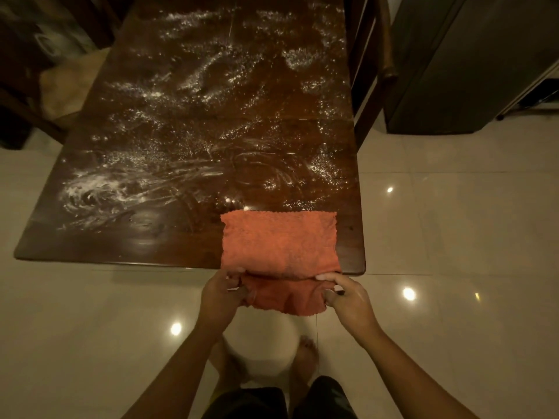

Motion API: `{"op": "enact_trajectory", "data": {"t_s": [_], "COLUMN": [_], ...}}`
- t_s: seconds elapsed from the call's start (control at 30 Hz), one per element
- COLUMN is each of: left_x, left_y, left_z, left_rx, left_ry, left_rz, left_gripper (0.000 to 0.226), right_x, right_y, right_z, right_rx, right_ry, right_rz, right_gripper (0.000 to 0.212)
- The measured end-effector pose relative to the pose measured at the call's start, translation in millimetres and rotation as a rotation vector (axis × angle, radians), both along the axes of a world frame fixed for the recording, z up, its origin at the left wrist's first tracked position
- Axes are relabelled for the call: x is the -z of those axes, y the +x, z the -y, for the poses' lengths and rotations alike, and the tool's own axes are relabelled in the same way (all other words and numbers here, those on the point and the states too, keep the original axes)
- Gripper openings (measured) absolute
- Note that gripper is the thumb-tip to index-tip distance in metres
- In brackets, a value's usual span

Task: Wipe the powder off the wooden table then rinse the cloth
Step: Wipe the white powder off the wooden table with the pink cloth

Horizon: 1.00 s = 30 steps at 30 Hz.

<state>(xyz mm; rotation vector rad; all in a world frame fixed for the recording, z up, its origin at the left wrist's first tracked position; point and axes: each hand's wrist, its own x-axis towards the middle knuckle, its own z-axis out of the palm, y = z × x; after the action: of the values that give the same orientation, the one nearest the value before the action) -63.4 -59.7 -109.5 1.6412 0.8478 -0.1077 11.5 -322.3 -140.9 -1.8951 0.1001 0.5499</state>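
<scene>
Fingers of left hand (222, 293) and right hand (348, 297) are pinched on the orange cloth (279, 240) at the worktop (127, 237) near edge (right corner); powder (99, 189) lies beyond, leftward.

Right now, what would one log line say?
left hand: grips cloth | right hand: grips cloth | cloth: table's near edge | powder: remains

Wooden table (42, 243): powder (99, 189), orange cloth (279, 240) on near edge.

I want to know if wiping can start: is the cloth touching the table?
Touching. The head view shows the cloth lying flat on the table at its near edge, its near end hanging over, gripped by the left hand and right hand.
</scene>
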Motion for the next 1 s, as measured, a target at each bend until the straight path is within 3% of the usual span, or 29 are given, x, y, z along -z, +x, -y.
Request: {"op": "enact_trajectory", "data": {"t_s": [0.17,0.27,0.4,0.73,1.0], "left_x": [-32,-54,-68,-76,-52], "left_y": [13,25,38,96,132], "left_z": [-6,-10,-28,-67,-96], "left_rx": [-0.066,-0.088,-0.13,-0.108,-0.03], "left_ry": [-0.019,0.042,0.115,0.24,0.153], "left_rz": [0.041,0.012,-0.025,-0.059,0.002], "left_gripper": [0.048,0.04,0.053,0.029,0.028], "right_x": [-20,-31,-50,-53,-60], "right_y": [12,23,39,105,130], "right_z": [3,6,4,-25,-55], "right_rx": [0.087,0.099,0.13,0.189,0.258], "right_ry": [0.006,-0.002,-0.02,-0.196,-0.344], "right_rz": [0.07,0.098,0.151,0.14,0.089], "right_gripper": [0.039,0.036,0.031,0.005,0.021]}}
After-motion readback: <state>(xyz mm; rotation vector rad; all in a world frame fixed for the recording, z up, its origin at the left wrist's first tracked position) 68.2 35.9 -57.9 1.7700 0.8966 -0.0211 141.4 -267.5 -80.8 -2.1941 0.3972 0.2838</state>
